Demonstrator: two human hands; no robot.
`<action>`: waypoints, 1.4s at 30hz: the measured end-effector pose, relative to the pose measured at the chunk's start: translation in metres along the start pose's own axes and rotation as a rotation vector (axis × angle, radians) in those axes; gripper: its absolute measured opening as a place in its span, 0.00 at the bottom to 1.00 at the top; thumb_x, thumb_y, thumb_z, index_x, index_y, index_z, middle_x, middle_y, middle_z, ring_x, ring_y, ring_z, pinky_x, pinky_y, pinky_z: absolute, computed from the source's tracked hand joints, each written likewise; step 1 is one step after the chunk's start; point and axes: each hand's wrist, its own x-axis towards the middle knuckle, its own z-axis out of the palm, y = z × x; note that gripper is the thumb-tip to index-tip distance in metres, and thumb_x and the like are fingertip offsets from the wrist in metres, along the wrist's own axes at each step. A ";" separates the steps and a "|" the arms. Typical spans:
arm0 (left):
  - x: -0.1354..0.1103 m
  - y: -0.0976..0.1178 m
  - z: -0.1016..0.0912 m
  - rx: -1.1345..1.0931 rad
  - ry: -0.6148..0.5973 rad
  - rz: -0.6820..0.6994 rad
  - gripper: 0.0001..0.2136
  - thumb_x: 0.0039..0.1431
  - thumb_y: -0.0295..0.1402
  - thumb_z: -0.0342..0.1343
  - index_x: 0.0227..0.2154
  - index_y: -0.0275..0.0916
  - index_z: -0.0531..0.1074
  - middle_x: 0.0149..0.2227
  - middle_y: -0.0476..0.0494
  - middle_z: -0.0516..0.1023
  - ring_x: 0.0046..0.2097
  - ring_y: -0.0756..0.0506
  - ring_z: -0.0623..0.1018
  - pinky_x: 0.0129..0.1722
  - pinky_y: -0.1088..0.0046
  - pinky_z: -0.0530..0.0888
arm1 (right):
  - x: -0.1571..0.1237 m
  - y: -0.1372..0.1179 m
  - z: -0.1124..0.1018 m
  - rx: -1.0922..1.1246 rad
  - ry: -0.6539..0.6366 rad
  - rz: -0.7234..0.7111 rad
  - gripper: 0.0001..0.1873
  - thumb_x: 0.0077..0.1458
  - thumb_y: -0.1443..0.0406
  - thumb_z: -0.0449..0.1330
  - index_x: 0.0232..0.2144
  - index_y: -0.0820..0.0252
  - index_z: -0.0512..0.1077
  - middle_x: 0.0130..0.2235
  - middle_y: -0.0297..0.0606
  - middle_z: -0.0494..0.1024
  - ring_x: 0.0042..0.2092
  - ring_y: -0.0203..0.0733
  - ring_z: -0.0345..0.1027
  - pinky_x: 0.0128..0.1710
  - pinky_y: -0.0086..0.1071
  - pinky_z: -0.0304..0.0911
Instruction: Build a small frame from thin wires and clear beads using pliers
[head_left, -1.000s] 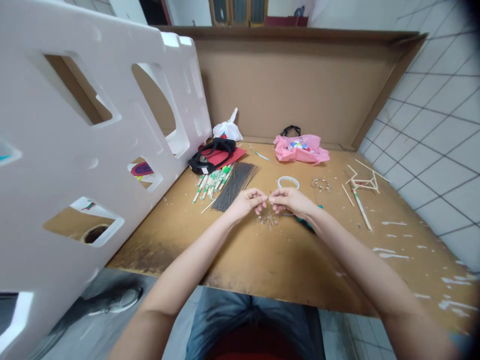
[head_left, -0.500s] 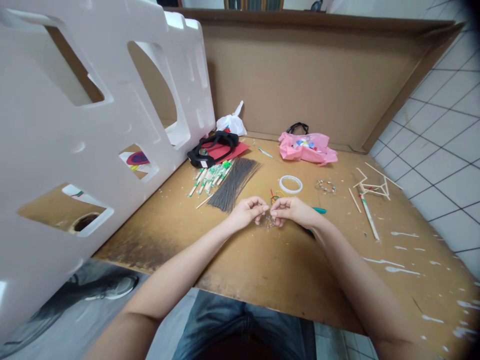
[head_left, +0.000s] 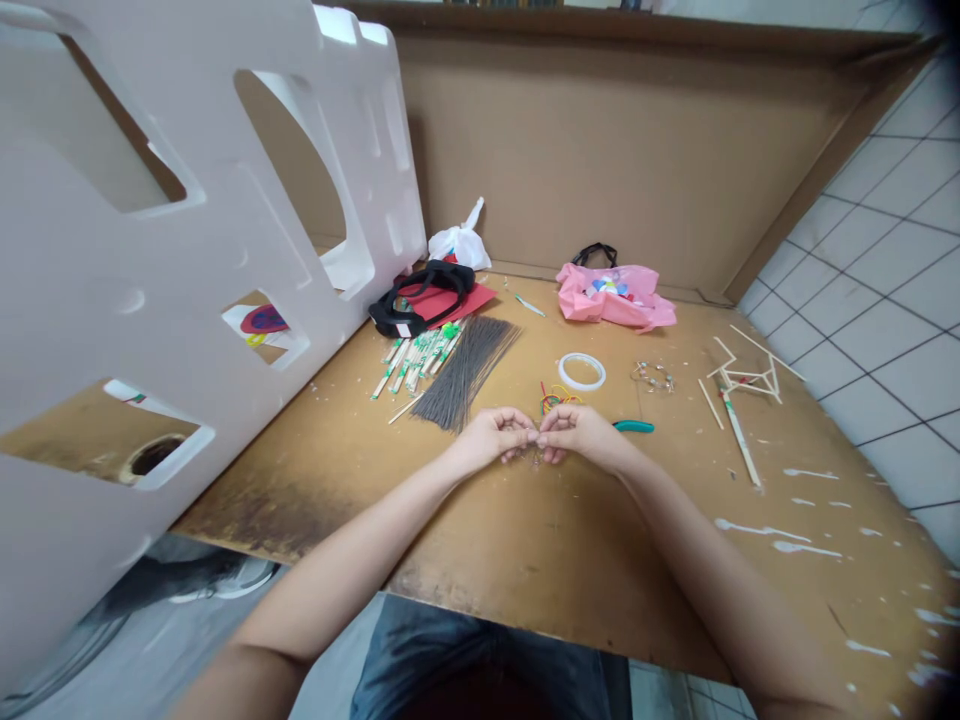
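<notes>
Over the middle of the table, my left hand (head_left: 501, 434) and my right hand (head_left: 576, 436) meet, thumbs and fingertips pinched together. Between them is a small tangle of thin wire (head_left: 536, 457), mostly covered by the fingers; its exact shape is too fine to make out. Just beyond the fingertips lie red, yellow and green strings (head_left: 559, 398). To the right of my right hand rests a tool with a teal handle (head_left: 634, 427), partly hidden by that hand. A thin wire loop with small beads (head_left: 654, 376) lies farther right.
Dark thin rods (head_left: 469, 375) and wrapped chopsticks (head_left: 415, 362) lie left, near black straps (head_left: 424, 300). A tape roll (head_left: 563, 372), pink bag (head_left: 615, 308) and white bag (head_left: 459, 245) are farther back. A stick frame (head_left: 754, 382) lies right. A white plastic panel (head_left: 187, 260) stands left.
My hands have drawn closer together, and their fingertips now meet. The wire tangle shows less beneath them, while more of the teal handle is visible. The view has shifted slightly.
</notes>
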 end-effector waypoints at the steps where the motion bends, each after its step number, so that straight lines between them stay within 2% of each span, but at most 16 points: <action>1: 0.000 0.000 0.000 0.007 0.003 0.004 0.17 0.42 0.42 0.64 0.28 0.32 0.71 0.19 0.52 0.70 0.17 0.57 0.62 0.17 0.80 0.58 | 0.001 0.001 0.001 0.016 -0.001 -0.002 0.19 0.37 0.59 0.69 0.27 0.61 0.65 0.21 0.30 0.75 0.24 0.35 0.71 0.27 0.32 0.68; 5: -0.001 -0.002 0.001 0.030 -0.003 -0.015 0.16 0.43 0.42 0.63 0.27 0.32 0.73 0.19 0.53 0.70 0.17 0.57 0.58 0.18 0.79 0.55 | 0.003 0.002 0.007 0.087 -0.020 -0.013 0.23 0.36 0.60 0.70 0.31 0.58 0.61 0.24 0.29 0.76 0.26 0.38 0.73 0.29 0.33 0.69; 10: -0.001 -0.001 -0.003 0.047 0.046 0.024 0.14 0.41 0.40 0.64 0.24 0.33 0.73 0.21 0.51 0.71 0.24 0.54 0.65 0.27 0.77 0.61 | -0.008 -0.007 -0.005 -0.023 -0.042 -0.013 0.20 0.40 0.57 0.67 0.32 0.58 0.63 0.28 0.34 0.77 0.31 0.40 0.74 0.35 0.38 0.70; 12: -0.002 0.001 -0.004 0.045 0.057 0.017 0.13 0.42 0.40 0.63 0.25 0.34 0.73 0.21 0.52 0.71 0.24 0.55 0.65 0.27 0.77 0.61 | -0.020 -0.005 -0.025 -0.221 0.097 -0.050 0.17 0.45 0.56 0.63 0.34 0.59 0.66 0.33 0.38 0.78 0.36 0.42 0.74 0.40 0.40 0.69; 15: -0.003 0.004 -0.006 0.030 0.063 -0.027 0.14 0.44 0.42 0.61 0.26 0.34 0.72 0.18 0.55 0.66 0.21 0.56 0.60 0.23 0.79 0.57 | -0.043 0.010 -0.058 -0.828 0.343 -0.069 0.19 0.47 0.56 0.59 0.40 0.59 0.71 0.44 0.46 0.77 0.47 0.49 0.70 0.49 0.46 0.62; 17: -0.003 0.004 -0.005 0.021 0.048 -0.049 0.15 0.45 0.43 0.61 0.26 0.34 0.71 0.15 0.57 0.62 0.19 0.57 0.56 0.21 0.79 0.53 | -0.056 0.024 -0.072 -1.177 0.348 -0.049 0.31 0.41 0.56 0.62 0.49 0.61 0.69 0.53 0.50 0.70 0.55 0.56 0.61 0.54 0.48 0.56; 20: -0.002 0.002 -0.003 -0.002 0.029 -0.057 0.16 0.44 0.43 0.61 0.25 0.34 0.71 0.14 0.58 0.59 0.18 0.58 0.54 0.20 0.78 0.50 | -0.063 0.036 -0.073 -1.448 0.301 -0.022 0.42 0.40 0.56 0.61 0.58 0.63 0.60 0.60 0.52 0.62 0.58 0.59 0.55 0.54 0.48 0.55; 22: -0.001 0.001 -0.003 -0.034 0.022 -0.062 0.16 0.43 0.43 0.62 0.25 0.33 0.71 0.15 0.57 0.60 0.17 0.58 0.55 0.19 0.78 0.49 | -0.060 0.034 -0.065 -1.562 0.257 -0.030 0.42 0.40 0.57 0.61 0.58 0.62 0.59 0.57 0.52 0.65 0.56 0.59 0.59 0.51 0.46 0.57; 25: -0.001 0.002 -0.004 -0.115 0.012 -0.084 0.16 0.41 0.42 0.64 0.25 0.33 0.71 0.15 0.57 0.59 0.17 0.58 0.54 0.19 0.78 0.48 | -0.051 0.026 -0.056 -1.683 0.213 -0.030 0.27 0.43 0.62 0.58 0.49 0.61 0.68 0.44 0.50 0.74 0.46 0.53 0.66 0.45 0.40 0.59; 28: -0.001 0.004 -0.006 -0.169 0.004 -0.097 0.16 0.41 0.41 0.64 0.25 0.33 0.71 0.14 0.59 0.56 0.17 0.59 0.52 0.18 0.78 0.47 | -0.047 0.020 -0.058 -1.716 0.261 -0.012 0.14 0.47 0.64 0.54 0.38 0.61 0.71 0.37 0.48 0.74 0.42 0.50 0.67 0.40 0.37 0.59; 31: -0.002 0.005 -0.008 -0.164 -0.006 -0.096 0.15 0.42 0.41 0.64 0.25 0.33 0.71 0.15 0.58 0.57 0.17 0.59 0.53 0.19 0.78 0.47 | -0.052 0.015 -0.068 -1.683 0.444 -0.037 0.16 0.48 0.60 0.53 0.39 0.61 0.69 0.39 0.49 0.73 0.43 0.51 0.66 0.37 0.36 0.60; 33: -0.002 0.006 -0.008 -0.173 -0.014 -0.103 0.15 0.42 0.41 0.64 0.25 0.33 0.71 0.15 0.58 0.58 0.17 0.59 0.53 0.19 0.78 0.47 | -0.059 0.008 -0.075 -1.644 0.499 -0.108 0.19 0.47 0.59 0.54 0.41 0.61 0.68 0.42 0.48 0.72 0.42 0.51 0.67 0.37 0.37 0.60; 36: -0.002 0.007 -0.009 -0.235 -0.030 -0.122 0.15 0.41 0.40 0.65 0.24 0.33 0.71 0.15 0.58 0.57 0.17 0.59 0.52 0.18 0.78 0.46 | -0.076 -0.008 -0.085 -1.509 0.490 -0.180 0.21 0.45 0.59 0.54 0.42 0.60 0.68 0.42 0.48 0.73 0.42 0.52 0.67 0.40 0.40 0.60; 38: -0.002 0.008 -0.010 -0.275 -0.035 -0.123 0.15 0.40 0.40 0.65 0.24 0.33 0.71 0.15 0.58 0.57 0.17 0.59 0.52 0.18 0.78 0.45 | -0.089 -0.018 -0.093 -1.251 0.500 -0.139 0.22 0.46 0.61 0.52 0.45 0.59 0.66 0.38 0.46 0.75 0.38 0.49 0.69 0.36 0.40 0.61; 40: -0.002 0.009 -0.011 -0.296 -0.034 -0.115 0.15 0.40 0.39 0.65 0.24 0.33 0.71 0.15 0.58 0.59 0.17 0.59 0.52 0.18 0.78 0.45 | -0.101 -0.024 -0.099 -1.046 0.378 -0.119 0.22 0.50 0.64 0.48 0.48 0.60 0.65 0.34 0.44 0.76 0.33 0.45 0.70 0.33 0.38 0.62; 42: -0.003 0.010 -0.012 -0.296 -0.035 -0.110 0.14 0.40 0.39 0.65 0.24 0.33 0.71 0.15 0.57 0.60 0.17 0.59 0.52 0.18 0.78 0.45 | -0.106 -0.028 -0.104 -1.038 0.341 -0.078 0.20 0.51 0.64 0.47 0.46 0.60 0.68 0.31 0.42 0.77 0.31 0.43 0.70 0.31 0.35 0.62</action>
